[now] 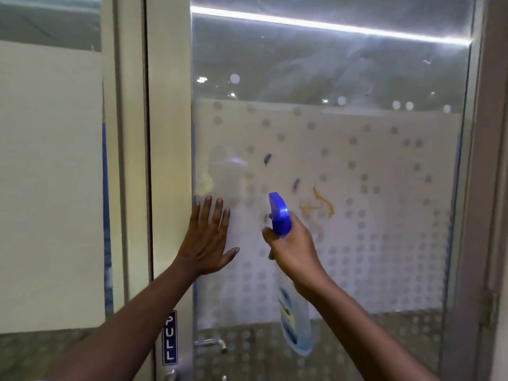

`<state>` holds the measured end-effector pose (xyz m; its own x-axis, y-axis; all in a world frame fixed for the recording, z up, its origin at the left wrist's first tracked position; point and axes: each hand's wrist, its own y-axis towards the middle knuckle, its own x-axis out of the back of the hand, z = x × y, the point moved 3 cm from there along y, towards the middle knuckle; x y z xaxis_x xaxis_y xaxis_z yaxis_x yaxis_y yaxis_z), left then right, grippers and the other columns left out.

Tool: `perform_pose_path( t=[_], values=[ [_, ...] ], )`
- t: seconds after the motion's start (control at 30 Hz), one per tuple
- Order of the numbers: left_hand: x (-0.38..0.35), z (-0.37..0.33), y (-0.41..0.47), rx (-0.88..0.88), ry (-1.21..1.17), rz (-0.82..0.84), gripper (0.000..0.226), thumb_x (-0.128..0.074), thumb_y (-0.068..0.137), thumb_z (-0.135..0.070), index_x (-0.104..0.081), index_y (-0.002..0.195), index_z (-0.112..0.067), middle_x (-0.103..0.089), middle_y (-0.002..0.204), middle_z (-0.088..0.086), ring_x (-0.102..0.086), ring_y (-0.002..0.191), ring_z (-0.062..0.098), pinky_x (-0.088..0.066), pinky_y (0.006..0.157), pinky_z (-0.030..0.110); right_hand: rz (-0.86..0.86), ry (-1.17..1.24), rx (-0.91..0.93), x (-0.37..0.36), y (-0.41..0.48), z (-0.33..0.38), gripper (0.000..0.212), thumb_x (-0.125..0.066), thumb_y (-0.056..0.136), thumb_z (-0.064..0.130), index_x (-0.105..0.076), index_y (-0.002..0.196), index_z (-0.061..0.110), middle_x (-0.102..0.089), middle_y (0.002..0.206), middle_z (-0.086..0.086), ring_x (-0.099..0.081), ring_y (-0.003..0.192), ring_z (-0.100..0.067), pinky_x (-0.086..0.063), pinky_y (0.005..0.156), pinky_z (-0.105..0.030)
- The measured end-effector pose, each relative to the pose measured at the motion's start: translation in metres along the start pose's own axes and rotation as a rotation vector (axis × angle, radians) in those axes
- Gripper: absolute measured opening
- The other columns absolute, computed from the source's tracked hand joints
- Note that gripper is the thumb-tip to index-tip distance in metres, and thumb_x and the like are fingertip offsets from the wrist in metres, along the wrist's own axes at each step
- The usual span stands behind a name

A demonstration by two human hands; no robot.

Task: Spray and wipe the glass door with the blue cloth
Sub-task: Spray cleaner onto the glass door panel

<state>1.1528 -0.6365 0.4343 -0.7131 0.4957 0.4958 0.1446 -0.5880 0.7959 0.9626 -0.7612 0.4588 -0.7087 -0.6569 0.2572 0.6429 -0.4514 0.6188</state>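
Note:
The glass door (pixel 343 78) fills the view, with a frosted band of grey dots across its middle. Yellow-orange smears (pixel 319 203) and small purple marks (pixel 267 158) sit on the frosted part. My right hand (pixel 294 246) grips a clear spray bottle (pixel 295 323) with a blue trigger head (pixel 279 213), nozzle aimed at the glass just left of the smears. My left hand (pixel 209 237) lies flat on the glass near the door's left edge, fingers spread, holding nothing. No blue cloth is in view.
The cream door frame (pixel 169 160) runs down the left of the pane, carrying a blue PULL sign (pixel 169 338) and a metal handle (pixel 211 343) low down. A fixed frosted panel (pixel 52 174) stands further left. A hinge (pixel 488 306) sits on the right frame.

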Motion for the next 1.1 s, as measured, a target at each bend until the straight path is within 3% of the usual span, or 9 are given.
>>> perform_pose_path(
  t=[0.2, 0.27, 0.37, 0.47, 0.67, 0.77, 0.87, 0.97, 1.1],
  values=[
    [-0.013, 0.006, -0.002, -0.024, 0.082, -0.012, 0.094, -0.045, 0.088, -0.065, -0.027, 0.149, 0.004, -0.019, 0.157, 0.031, -0.016, 0.145, 0.052, -0.024, 0.113, 0.067, 0.001, 0.004, 0.000, 0.006, 0.016, 0.003, 0.011, -0.056, 0.079, 0.036, -0.051, 0.088, 0.037, -0.064, 0.080, -0.001, -0.067, 0.068, -0.025, -0.058, 0.069, -0.045],
    [-0.015, 0.006, -0.001, -0.031, 0.104, -0.024, 0.094, -0.044, 0.088, -0.066, -0.026, 0.149, 0.003, -0.018, 0.158, 0.031, -0.014, 0.146, 0.052, -0.021, 0.114, 0.066, 0.006, 0.003, -0.020, 0.007, 0.018, 0.001, 0.008, -0.056, 0.080, 0.031, -0.052, 0.087, 0.032, -0.063, 0.078, -0.003, -0.067, 0.064, -0.024, -0.057, 0.062, -0.038],
    [-0.018, 0.006, -0.001, -0.035, 0.120, -0.031, 0.094, -0.043, 0.089, -0.067, -0.027, 0.149, 0.004, -0.017, 0.158, 0.031, -0.012, 0.146, 0.052, -0.017, 0.116, 0.066, 0.002, -0.016, -0.048, 0.006, 0.020, -0.002, 0.004, -0.055, 0.082, 0.020, -0.052, 0.080, 0.020, -0.059, 0.070, -0.003, -0.062, 0.054, -0.018, -0.045, 0.043, -0.016],
    [-0.019, 0.008, -0.001, -0.042, 0.124, -0.046, 0.095, -0.043, 0.088, -0.067, -0.027, 0.149, 0.003, -0.016, 0.159, 0.030, -0.012, 0.146, 0.051, -0.016, 0.116, 0.066, 0.008, -0.022, -0.075, 0.006, 0.021, -0.004, 0.012, -0.056, 0.084, 0.015, -0.050, 0.074, 0.019, -0.057, 0.066, -0.002, -0.064, 0.055, -0.016, -0.037, 0.039, -0.008],
    [-0.021, 0.008, -0.001, -0.047, 0.138, -0.074, 0.095, -0.044, 0.088, -0.067, -0.027, 0.149, 0.003, -0.017, 0.159, 0.029, -0.012, 0.146, 0.051, -0.016, 0.117, 0.065, -0.043, 0.001, -0.021, 0.015, 0.018, 0.000, 0.003, -0.057, 0.089, 0.020, -0.055, 0.091, 0.021, -0.066, 0.079, -0.011, -0.068, 0.070, -0.026, -0.042, 0.042, -0.008],
    [-0.023, 0.008, -0.001, -0.059, 0.146, -0.095, 0.095, -0.044, 0.088, -0.067, -0.025, 0.150, 0.003, -0.015, 0.159, 0.029, -0.011, 0.146, 0.052, -0.016, 0.117, 0.065, -0.074, 0.021, 0.023, 0.028, 0.019, 0.010, 0.007, -0.057, 0.090, 0.021, -0.055, 0.096, 0.020, -0.066, 0.080, -0.011, -0.068, 0.068, -0.023, -0.047, 0.046, -0.011],
    [-0.023, 0.008, -0.002, -0.066, 0.153, -0.109, 0.095, -0.043, 0.088, -0.066, -0.024, 0.150, 0.003, -0.013, 0.160, 0.029, -0.010, 0.146, 0.052, -0.014, 0.117, 0.065, -0.159, 0.043, 0.049, 0.048, 0.023, 0.020, 0.007, -0.058, 0.089, 0.019, -0.055, 0.094, 0.016, -0.067, 0.080, -0.013, -0.069, 0.063, -0.021, -0.050, 0.051, -0.018],
    [-0.024, 0.009, -0.002, -0.069, 0.163, -0.116, 0.094, -0.042, 0.089, -0.066, -0.024, 0.150, 0.003, -0.011, 0.160, 0.029, -0.009, 0.146, 0.052, -0.013, 0.118, 0.065, -0.264, 0.064, 0.067, 0.071, 0.029, 0.025, 0.008, -0.059, 0.088, 0.019, -0.053, 0.085, 0.023, -0.067, 0.082, -0.013, -0.069, 0.064, -0.024, -0.044, 0.044, -0.011],
    [-0.025, 0.009, -0.001, -0.073, 0.164, -0.125, 0.095, -0.042, 0.089, -0.067, -0.023, 0.150, 0.003, -0.010, 0.161, 0.028, -0.010, 0.147, 0.052, -0.013, 0.118, 0.065, -0.375, 0.015, 0.102, 0.101, 0.039, 0.026, 0.006, -0.060, 0.087, 0.020, -0.054, 0.089, 0.017, -0.066, 0.081, -0.014, -0.069, 0.062, -0.024, -0.044, 0.044, -0.013]
  ],
)
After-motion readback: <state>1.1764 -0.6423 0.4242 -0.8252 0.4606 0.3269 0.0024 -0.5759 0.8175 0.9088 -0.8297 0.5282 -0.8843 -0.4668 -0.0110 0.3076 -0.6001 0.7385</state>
